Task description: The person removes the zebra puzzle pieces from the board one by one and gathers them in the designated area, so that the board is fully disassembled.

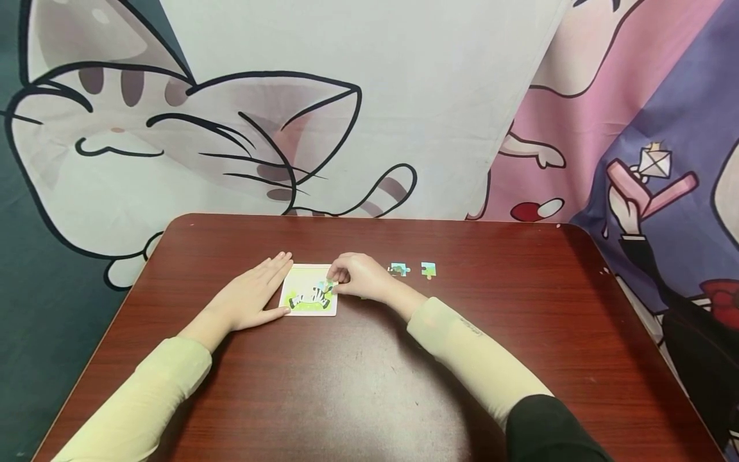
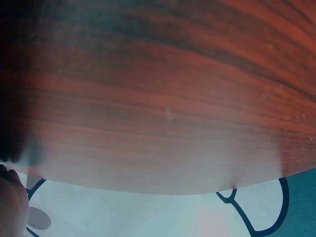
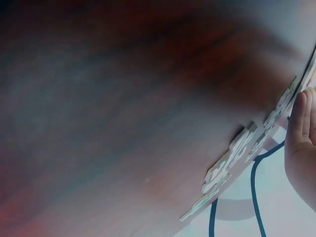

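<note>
A white-framed jigsaw board (image 1: 306,269) with a zebra picture lies flat on the table. My left hand (image 1: 245,298) rests along its left edge, fingers straight and thumb at the lower corner. Over the board's right side, my right hand (image 1: 364,277) pinches a small blue-green puzzle piece (image 1: 330,286) between thumb and curled fingers; those fingers hide part of it. In the right wrist view, part of the right hand (image 3: 300,148) shows at the right edge. Only a sliver of the left hand (image 2: 12,205) enters the left wrist view.
Two loose puzzle pieces, one jagged (image 1: 399,269) and one green-and-blue (image 1: 428,269), lie right of the right hand. The right wrist view shows loose pieces (image 3: 229,158) edge-on. A dark red wooden table (image 1: 323,398) ends at a cartoon-printed cloth (image 1: 439,115).
</note>
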A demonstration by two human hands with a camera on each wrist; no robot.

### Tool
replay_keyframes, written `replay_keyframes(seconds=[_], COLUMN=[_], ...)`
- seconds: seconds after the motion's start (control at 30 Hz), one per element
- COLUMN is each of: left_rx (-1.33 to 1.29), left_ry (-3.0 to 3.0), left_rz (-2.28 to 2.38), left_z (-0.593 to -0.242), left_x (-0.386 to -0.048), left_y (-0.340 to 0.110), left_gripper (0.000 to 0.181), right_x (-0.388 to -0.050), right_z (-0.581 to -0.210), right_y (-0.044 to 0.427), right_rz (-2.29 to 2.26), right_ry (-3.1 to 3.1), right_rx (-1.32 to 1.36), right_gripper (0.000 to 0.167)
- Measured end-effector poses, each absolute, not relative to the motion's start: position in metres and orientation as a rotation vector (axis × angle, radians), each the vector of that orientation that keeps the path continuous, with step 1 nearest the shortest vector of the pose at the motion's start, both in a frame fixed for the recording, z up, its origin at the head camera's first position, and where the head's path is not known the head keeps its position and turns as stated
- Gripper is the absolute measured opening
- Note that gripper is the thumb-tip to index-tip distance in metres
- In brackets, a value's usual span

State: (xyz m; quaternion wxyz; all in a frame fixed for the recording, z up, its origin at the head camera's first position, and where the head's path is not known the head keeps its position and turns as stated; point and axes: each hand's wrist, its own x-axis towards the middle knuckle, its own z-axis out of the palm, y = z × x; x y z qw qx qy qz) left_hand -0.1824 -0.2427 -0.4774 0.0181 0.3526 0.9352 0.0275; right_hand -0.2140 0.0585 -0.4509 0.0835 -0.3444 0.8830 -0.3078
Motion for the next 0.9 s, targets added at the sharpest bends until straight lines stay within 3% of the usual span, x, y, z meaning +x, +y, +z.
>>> replay_keyframes(seconds=[0.9], left_rx=[1.088], left_ry=[2.904], left_rz=[0.085], left_z=[-0.478], left_x=[-0.182], left_y=[-0.243], left_gripper=[0.095], right_x=[-0.219], right_z=[-0.452], right_y=[0.045], right_rz=[-0.709], right_ry=[2.612], right_rx=[-1.102], right_gripper=[0.025])
